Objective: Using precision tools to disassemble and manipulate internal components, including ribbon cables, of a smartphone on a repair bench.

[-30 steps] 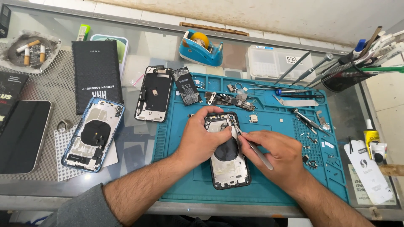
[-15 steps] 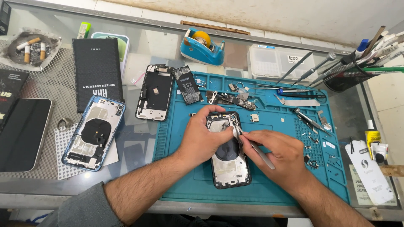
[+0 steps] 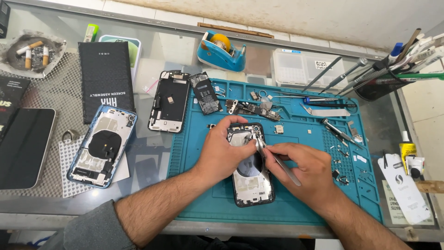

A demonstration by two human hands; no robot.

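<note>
Tweezers (image 3: pixel 277 162) in right hand (image 3: pixel 305 173), left hand (image 3: pixel 224 148) on opened phone housing (image 3: pixel 252 180)

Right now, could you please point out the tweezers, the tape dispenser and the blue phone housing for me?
tweezers (image 3: pixel 277 162): head view, on the metal shaft held by the right hand.
tape dispenser (image 3: pixel 221 58): head view, on its blue body.
blue phone housing (image 3: pixel 102 146): head view, on the dark round coil inside it.
</note>
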